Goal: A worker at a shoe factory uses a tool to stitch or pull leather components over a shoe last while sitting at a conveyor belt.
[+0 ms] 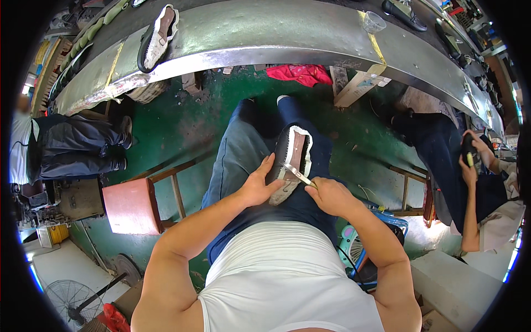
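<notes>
Across my lap lies a shoe upper on a last (297, 150), bottom side up, with a dark side, a brown insole and a ragged white edge folded round it. My left hand (259, 183) grips its left side near the end closest to me, thumb and fingers spread along it. In my right hand (333, 197) is a small metal-headed hand tool with a pale handle (298, 174). Its head rests over or on the shoe's bottom; the angle hides whether it touches. My right fingers are closed round the handle.
A metal-topped bench (238, 33) runs across the front, bearing another upturned shoe (159, 41) and a clear plastic cup (374, 22). Left of me stands a red-seated stool (131, 206); a fan (349, 246) is close on my right. Co-workers sit on both sides; the right one (470, 160) handles a dark shoe.
</notes>
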`<act>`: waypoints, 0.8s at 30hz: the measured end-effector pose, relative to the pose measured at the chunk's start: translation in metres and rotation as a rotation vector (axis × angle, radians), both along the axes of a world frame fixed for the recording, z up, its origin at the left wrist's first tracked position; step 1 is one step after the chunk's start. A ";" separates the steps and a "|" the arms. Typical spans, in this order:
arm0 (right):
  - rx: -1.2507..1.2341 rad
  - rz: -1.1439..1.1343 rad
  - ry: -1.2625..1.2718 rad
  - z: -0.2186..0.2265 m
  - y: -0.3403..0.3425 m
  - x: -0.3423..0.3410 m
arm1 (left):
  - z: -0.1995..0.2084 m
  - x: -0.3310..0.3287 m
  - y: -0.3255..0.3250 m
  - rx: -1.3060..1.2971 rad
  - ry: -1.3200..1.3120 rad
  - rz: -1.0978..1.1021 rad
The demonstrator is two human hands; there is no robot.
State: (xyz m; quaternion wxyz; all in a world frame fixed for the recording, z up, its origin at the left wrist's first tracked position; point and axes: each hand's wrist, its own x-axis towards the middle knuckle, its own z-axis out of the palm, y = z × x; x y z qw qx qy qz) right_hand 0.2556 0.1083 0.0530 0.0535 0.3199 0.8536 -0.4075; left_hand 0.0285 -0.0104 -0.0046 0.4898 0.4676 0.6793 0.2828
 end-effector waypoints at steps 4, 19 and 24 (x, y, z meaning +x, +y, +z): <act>-0.001 0.007 -0.034 0.002 -0.007 0.002 | -0.011 0.000 -0.003 0.033 -0.138 0.008; -0.448 -0.584 0.368 -0.056 -0.030 0.053 | 0.120 -0.043 0.040 0.327 0.326 -0.031; -0.496 -0.599 0.470 -0.059 -0.030 0.054 | 0.141 -0.035 0.077 0.472 -0.280 0.133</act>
